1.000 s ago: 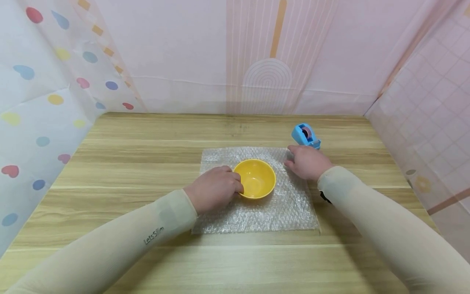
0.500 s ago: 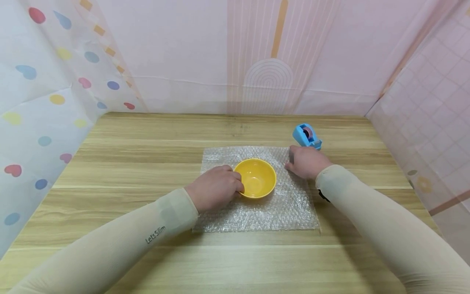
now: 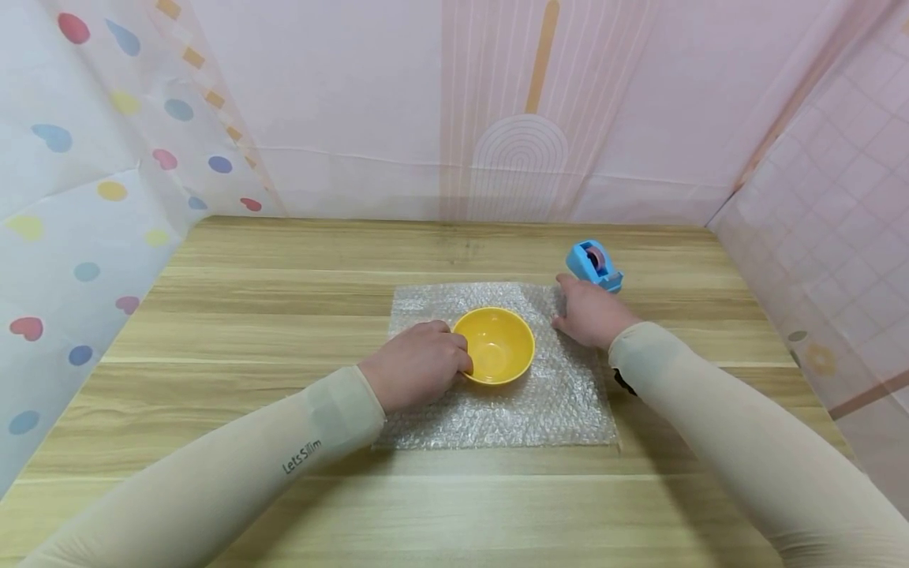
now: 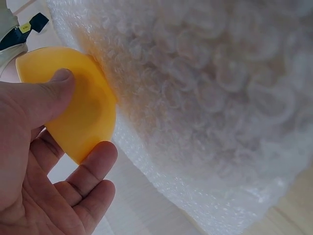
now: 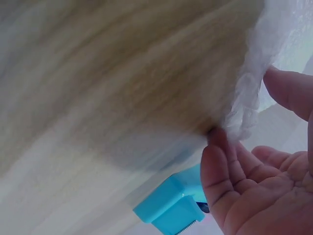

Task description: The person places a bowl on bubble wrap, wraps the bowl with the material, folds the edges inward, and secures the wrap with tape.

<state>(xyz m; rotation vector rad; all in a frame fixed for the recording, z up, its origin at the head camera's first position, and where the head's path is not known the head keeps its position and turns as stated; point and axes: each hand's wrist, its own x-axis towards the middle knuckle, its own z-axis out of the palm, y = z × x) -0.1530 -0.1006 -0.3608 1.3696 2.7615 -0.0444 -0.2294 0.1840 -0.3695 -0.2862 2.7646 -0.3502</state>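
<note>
One tabletop, bubble wrap, left hand, right hand, bowl, dispenser.
The left hand's fingers pinch the bowl's left rim; the right hand's, parted from the thumb, touch the wrap's right edge; the bowl sits upright on the wrap, the dispenser just beyond the right hand.

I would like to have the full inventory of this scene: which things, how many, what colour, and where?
bowl: one, yellow, on the bubble wrap
bubble wrap: one sheet, clear, flat on the table
tape dispenser: one, blue, beyond the wrap's far right corner
tape roll: one, pinkish, in the dispenser
table: one, wood-patterned, beneath
backdrop: sheet count unclear, white and pink, around the table
sleeves: two, cream, on the forearms
wrist strap: one, dark, right wrist
left grip: one, bare, holding the bowl's left rim
right grip: one, bare, touching the wrap's far right corner
</note>
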